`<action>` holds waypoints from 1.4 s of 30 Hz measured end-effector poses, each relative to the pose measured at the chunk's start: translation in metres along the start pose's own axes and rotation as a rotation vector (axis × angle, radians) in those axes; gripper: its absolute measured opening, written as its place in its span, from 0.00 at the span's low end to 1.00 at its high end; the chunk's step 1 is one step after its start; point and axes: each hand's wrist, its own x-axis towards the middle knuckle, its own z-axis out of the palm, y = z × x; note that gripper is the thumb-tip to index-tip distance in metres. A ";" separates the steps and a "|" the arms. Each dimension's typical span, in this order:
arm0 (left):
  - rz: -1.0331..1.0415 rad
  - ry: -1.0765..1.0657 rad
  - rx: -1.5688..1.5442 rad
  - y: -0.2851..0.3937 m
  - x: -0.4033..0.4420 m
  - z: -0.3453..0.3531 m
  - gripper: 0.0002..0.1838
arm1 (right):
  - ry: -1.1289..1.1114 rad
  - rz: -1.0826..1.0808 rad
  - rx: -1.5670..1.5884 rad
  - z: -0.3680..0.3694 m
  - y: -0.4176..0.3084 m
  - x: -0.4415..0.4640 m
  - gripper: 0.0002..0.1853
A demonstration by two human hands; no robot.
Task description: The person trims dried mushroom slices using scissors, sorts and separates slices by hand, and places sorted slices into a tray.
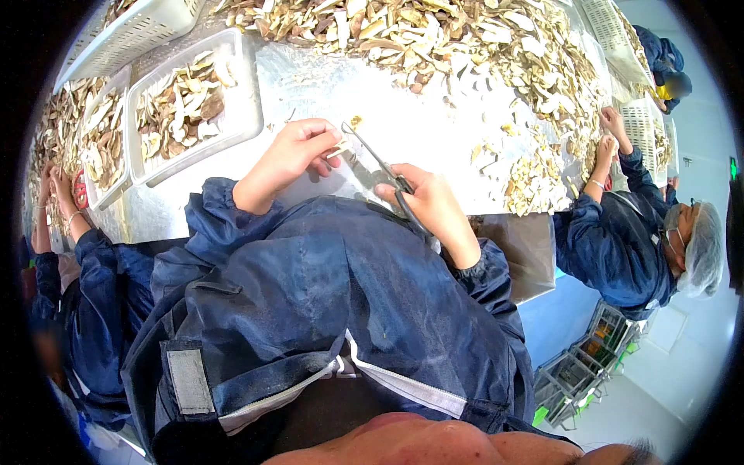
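My left hand (291,155) is closed in a pinch on a small pale slice of dried mushroom (336,151). In my right hand (434,203) is a pair of dark-handled scissors (375,156), its blades slanting up and left. The blade tips are just beyond the fingers of my left hand, near a small yellowish scrap (356,121) that seems to be at the tips. I cannot tell whether the blades touch the slice. Both hands are over the near part of the shiny metal table (298,81).
A heap of dried mushroom slices (496,39) spreads across the back and right, with smaller pieces (539,174) at the right edge. A clear plastic tray (254,101) of slices stands left. White perforated baskets (167,27) rise behind it. Co-workers in blue sit left and right (628,240).
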 end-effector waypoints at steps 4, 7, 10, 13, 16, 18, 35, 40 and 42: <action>0.107 0.104 0.125 0.001 -0.003 0.002 0.14 | 0.111 -0.008 -0.231 -0.004 0.003 0.000 0.21; 0.246 0.150 0.228 0.000 -0.002 0.002 0.13 | 0.173 0.010 -0.316 -0.007 0.005 0.000 0.20; 0.188 0.126 0.197 0.006 -0.004 0.004 0.13 | 0.239 -0.070 -0.332 -0.008 0.009 0.001 0.20; 0.104 0.074 0.114 0.010 -0.003 0.000 0.11 | 0.282 -0.194 -0.366 -0.010 0.009 -0.001 0.20; 0.099 0.032 -0.082 0.013 -0.003 0.007 0.11 | 0.260 -0.219 -0.462 -0.019 0.006 -0.003 0.21; 0.078 -0.014 -0.242 0.019 -0.003 0.013 0.11 | 0.302 -0.193 -0.472 -0.026 0.003 0.003 0.20; -0.023 -0.122 -0.452 0.019 0.003 0.028 0.08 | 0.824 -0.145 -0.055 -0.058 0.047 0.078 0.09; -0.010 -0.156 -0.447 0.020 0.007 0.031 0.09 | 0.458 -0.014 0.836 -0.060 0.035 0.053 0.08; -0.009 -0.150 -0.454 0.021 0.007 0.031 0.09 | 0.363 -0.008 0.941 -0.053 0.027 0.050 0.07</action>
